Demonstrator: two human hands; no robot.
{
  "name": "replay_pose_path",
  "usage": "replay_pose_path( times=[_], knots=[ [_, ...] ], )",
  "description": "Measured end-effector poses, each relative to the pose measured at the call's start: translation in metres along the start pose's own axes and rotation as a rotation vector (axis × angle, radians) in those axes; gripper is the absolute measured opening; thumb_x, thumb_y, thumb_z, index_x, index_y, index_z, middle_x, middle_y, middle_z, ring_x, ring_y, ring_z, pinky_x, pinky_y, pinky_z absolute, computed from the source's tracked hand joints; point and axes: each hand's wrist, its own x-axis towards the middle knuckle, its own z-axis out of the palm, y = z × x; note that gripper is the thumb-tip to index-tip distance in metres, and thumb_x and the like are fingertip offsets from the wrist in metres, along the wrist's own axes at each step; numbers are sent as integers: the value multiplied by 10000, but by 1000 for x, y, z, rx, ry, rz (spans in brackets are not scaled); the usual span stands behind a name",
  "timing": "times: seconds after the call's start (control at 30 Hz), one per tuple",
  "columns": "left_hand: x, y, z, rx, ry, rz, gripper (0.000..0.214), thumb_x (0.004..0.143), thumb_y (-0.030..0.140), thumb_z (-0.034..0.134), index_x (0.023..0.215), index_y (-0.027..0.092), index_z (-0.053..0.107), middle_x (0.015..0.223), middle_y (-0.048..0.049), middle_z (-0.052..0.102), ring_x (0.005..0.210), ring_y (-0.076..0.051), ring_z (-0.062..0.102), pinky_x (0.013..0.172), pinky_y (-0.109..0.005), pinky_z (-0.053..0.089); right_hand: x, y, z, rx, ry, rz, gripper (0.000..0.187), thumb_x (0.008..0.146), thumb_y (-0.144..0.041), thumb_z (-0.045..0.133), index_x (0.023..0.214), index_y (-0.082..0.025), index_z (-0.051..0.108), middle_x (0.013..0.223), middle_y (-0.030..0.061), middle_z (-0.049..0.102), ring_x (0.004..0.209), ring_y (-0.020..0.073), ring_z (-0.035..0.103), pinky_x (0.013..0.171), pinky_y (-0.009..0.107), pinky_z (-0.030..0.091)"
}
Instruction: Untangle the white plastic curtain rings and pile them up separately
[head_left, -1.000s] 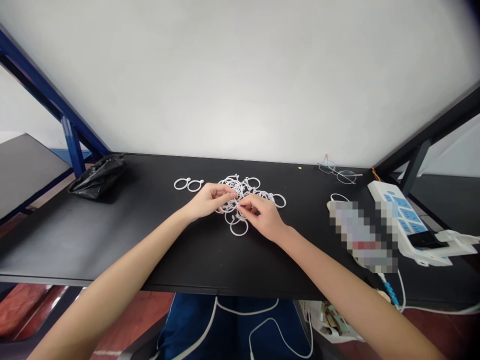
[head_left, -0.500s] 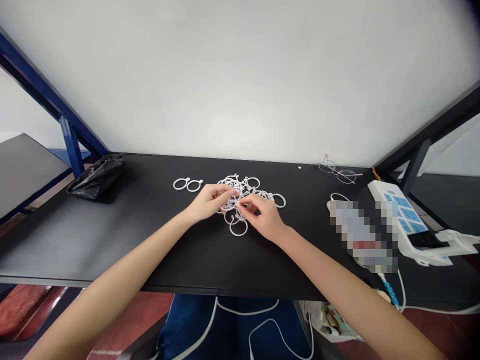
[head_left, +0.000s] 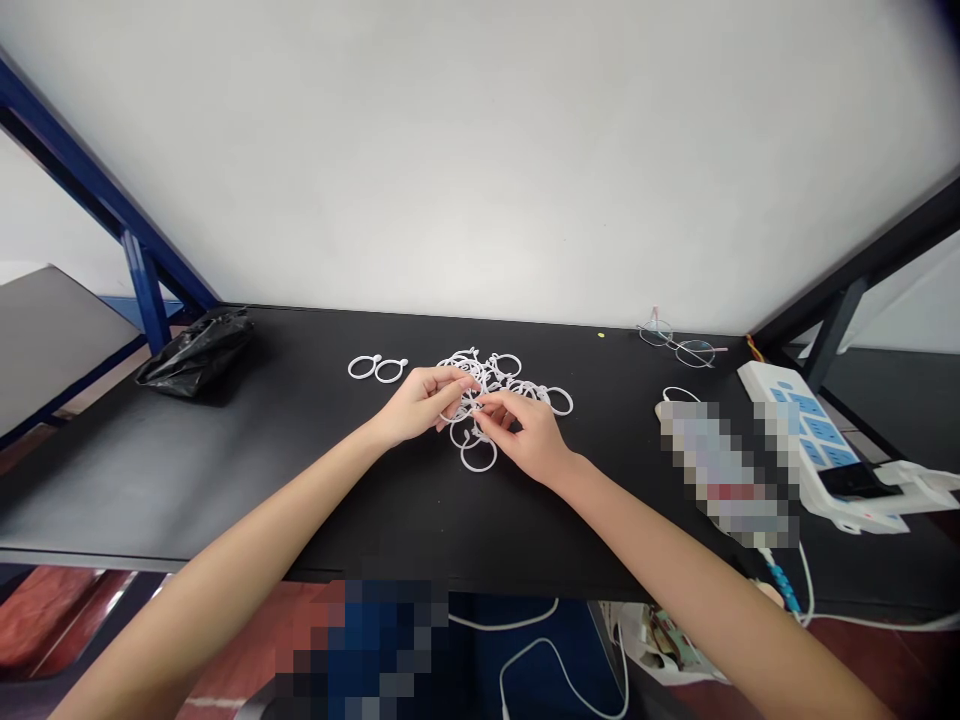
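Two joined white rings (head_left: 377,369) lie side by side on the black worktop (head_left: 150,470), set apart from the rest. Further left, a crumpled black bag (head_left: 196,352) sits at the far-left corner, beside the blue frame post (head_left: 146,290). From the bag down to the near edge the worktop is broad and bare.

Just right of the pair, the left hand (head_left: 416,403) has its fingers (head_left: 448,382) drawn narrow, pinching into the left side of the heap of white rings (head_left: 510,378). The heap sits mid-worktop, closer to the wall than to the near edge. The right hand (head_left: 529,440) meets it from the near right, thumb and forefinger closed tight on rings at the heap's front. Which ring each hand grips cannot be told. One loose ring (head_left: 478,455) lies just in front of the heap, beside the right hand.

Right of the heap there is an open stretch of worktop. A pair of glasses (head_left: 679,345) lies by the wall, and a white power strip (head_left: 810,430) lies near the right edge, its cable dropping over the near edge.
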Motion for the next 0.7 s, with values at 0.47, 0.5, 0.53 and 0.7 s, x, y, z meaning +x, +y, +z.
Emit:
replay_pose_path(
  times=[0.47, 0.5, 0.53, 0.7],
  knots=[
    [1, -4, 1, -31, 2, -13, 310, 932, 470, 492, 930, 164, 542, 504, 81, 437, 384, -48, 388, 381, -157, 356, 0, -2, 0, -14, 1, -28, 90, 930, -229, 545, 933, -200, 631, 741, 12, 665, 579, 114, 593, 560, 242, 508],
    [0, -4, 2, -12, 17, -6, 300, 942, 474, 468, 931, 176, 510, 507, 84, 434, 391, -53, 387, 390, -161, 354, 0, -2, 0, -17, 3, -24, 85, 931, -228, 544, 923, -201, 624, 725, 6, 657, 569, 112, 587, 558, 241, 501],
    [-1, -4, 3, 31, 34, 7, 288, 949, 471, 450, 930, 186, 486, 514, 85, 432, 405, -57, 388, 405, -164, 352, 0, -2, 0, -18, 2, -18, 79, 931, -227, 545, 916, -200, 618, 714, 2, 649, 561, 111, 582, 556, 240, 494],
    [-8, -1, 6, 401, 45, 198, 239, 938, 409, 493, 1036, 191, 492, 572, 80, 429, 509, -71, 382, 524, -181, 360, 0, -1, -1, 13, -17, 12, 85, 942, -236, 519, 895, -202, 580, 720, 3, 632, 571, 116, 584, 546, 241, 479]
  ],
)
